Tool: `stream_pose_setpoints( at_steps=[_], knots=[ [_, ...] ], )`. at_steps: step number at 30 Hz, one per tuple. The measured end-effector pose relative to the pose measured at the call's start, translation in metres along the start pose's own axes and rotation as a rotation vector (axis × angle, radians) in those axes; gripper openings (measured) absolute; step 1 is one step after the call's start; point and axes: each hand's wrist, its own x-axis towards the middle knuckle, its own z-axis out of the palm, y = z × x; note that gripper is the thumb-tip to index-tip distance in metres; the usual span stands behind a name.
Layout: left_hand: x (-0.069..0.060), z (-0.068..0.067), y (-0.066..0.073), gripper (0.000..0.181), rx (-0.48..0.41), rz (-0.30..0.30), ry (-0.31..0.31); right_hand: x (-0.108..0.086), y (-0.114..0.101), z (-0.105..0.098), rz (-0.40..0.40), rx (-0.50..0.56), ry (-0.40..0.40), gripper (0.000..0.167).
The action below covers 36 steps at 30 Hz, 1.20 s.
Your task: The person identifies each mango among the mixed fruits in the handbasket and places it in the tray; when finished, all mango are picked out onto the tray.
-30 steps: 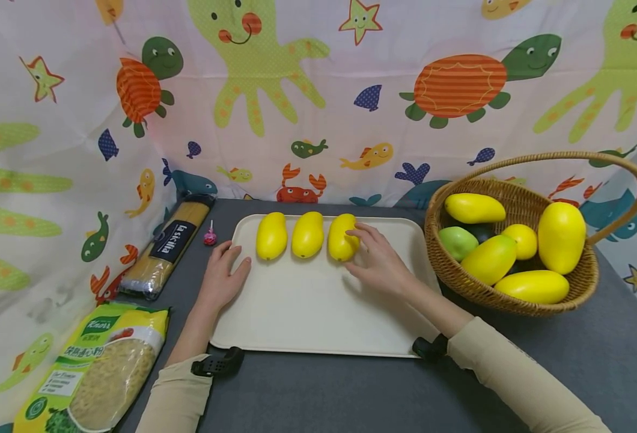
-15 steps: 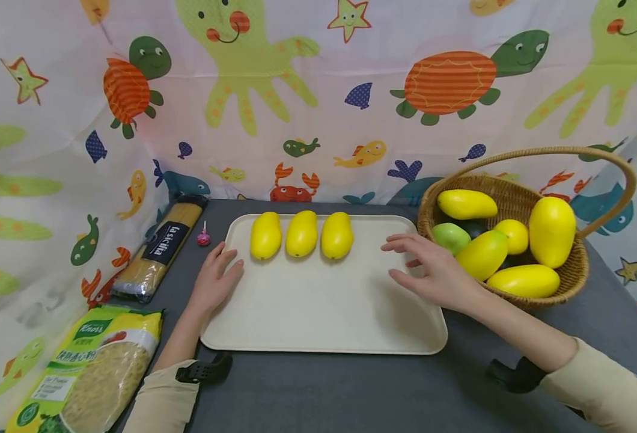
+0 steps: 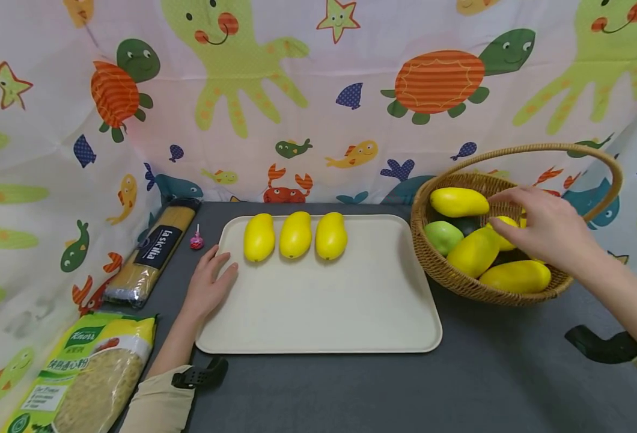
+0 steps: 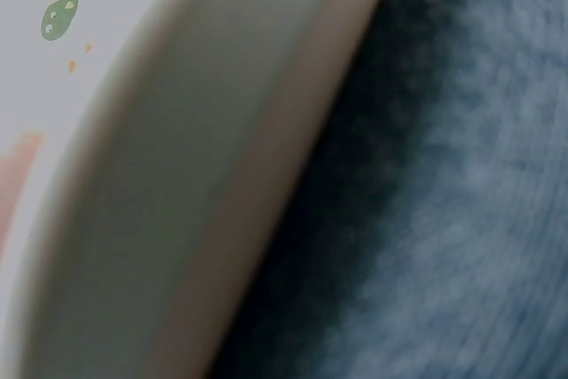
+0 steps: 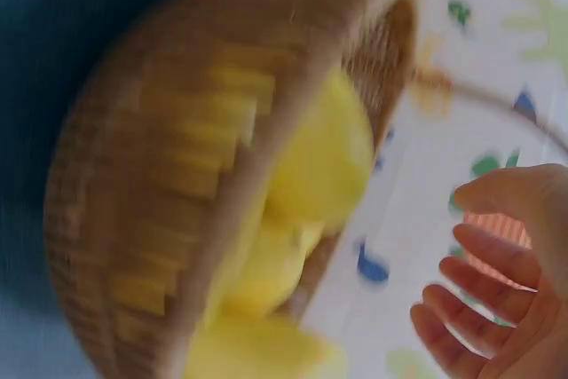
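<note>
My left hand (image 3: 208,287) rests at the left rim of a cream tray (image 3: 318,307), its fingers relaxed. Three yellow mangoes, a left one (image 3: 259,238), a middle one (image 3: 295,235) and a right one (image 3: 332,236), lie in a row along the tray's far side. My right hand (image 3: 551,228) hovers over a wicker basket (image 3: 467,288), fingers spread and holding nothing. Inside the basket are several yellow mangoes (image 3: 515,276), a green fruit (image 3: 443,238) and a dark fruit, partly hidden. The right wrist view shows the hand (image 5: 506,281) apart from the fruit.
Left of the tray lie a pack of spaghetti (image 3: 156,249), a small lollipop (image 3: 196,239) and a bag of pasta (image 3: 88,373). The basket's tall arched handle (image 3: 540,147) rises over the fruit. A printed curtain (image 3: 351,66) hangs behind the grey table (image 3: 318,391).
My right hand has let go of the right mango on the tray and moved right, over the basket. My left hand has stayed at the tray's rim. The head view has shifted slightly.
</note>
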Motion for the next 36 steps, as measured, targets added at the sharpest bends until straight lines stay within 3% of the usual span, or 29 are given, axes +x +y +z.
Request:
stream_pose_setpoints(
  at_steps=[7,17,26,36],
  knots=[
    [-0.001,0.000,0.000,0.061,-0.007,0.008,-0.001,0.008,0.042,-0.004,0.238,-0.164,-0.070,0.049],
    [-0.002,-0.001,0.000,0.060,-0.008,0.007,0.006,0.010,0.063,0.002,0.388,-0.133,-0.203,0.075],
    [0.001,0.000,-0.001,0.060,-0.012,-0.002,0.009,0.010,0.066,0.005,0.406,-0.147,-0.240,0.073],
    [0.001,0.000,0.000,0.060,-0.023,-0.009,0.014,0.006,0.045,-0.005,0.350,-0.113,-0.128,0.076]
  ],
)
